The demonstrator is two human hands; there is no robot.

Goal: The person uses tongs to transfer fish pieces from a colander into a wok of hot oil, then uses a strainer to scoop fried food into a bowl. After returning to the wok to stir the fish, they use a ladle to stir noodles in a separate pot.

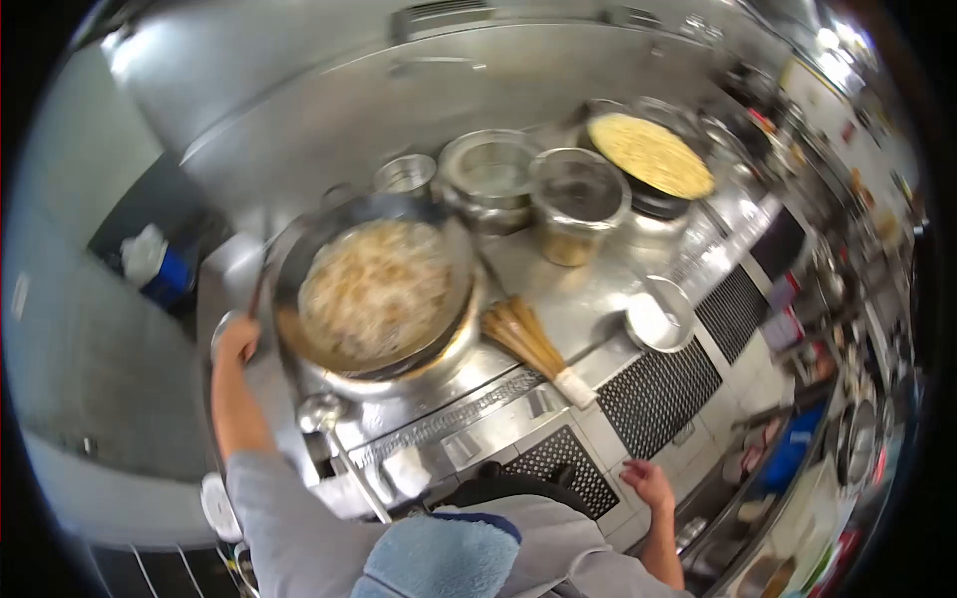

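Note:
My left hand (237, 337) is closed at the left edge of the steel stove top, beside a large wok (289, 299). It is at a thin dark handle; a round metal rim shows just behind it. Bubbling liquid with pale golden pieces (377, 284) fills much of the wok. My right hand (649, 482) hangs over the floor at the lower right, fingers apart, holding nothing. A metal ladle (323, 412) lies at the front left of the stove. Right of the wok rests a bamboo brush (528, 339) with a white-wrapped end.
Behind the wok stand a small metal pot (406, 175), a large pot (488, 169) and a lidded container (578, 199). Farther right is a pan of yellow food (651, 154). A white bowl (660, 315) sits at the front edge. Black perforated mats (660, 397) cover parts of the floor.

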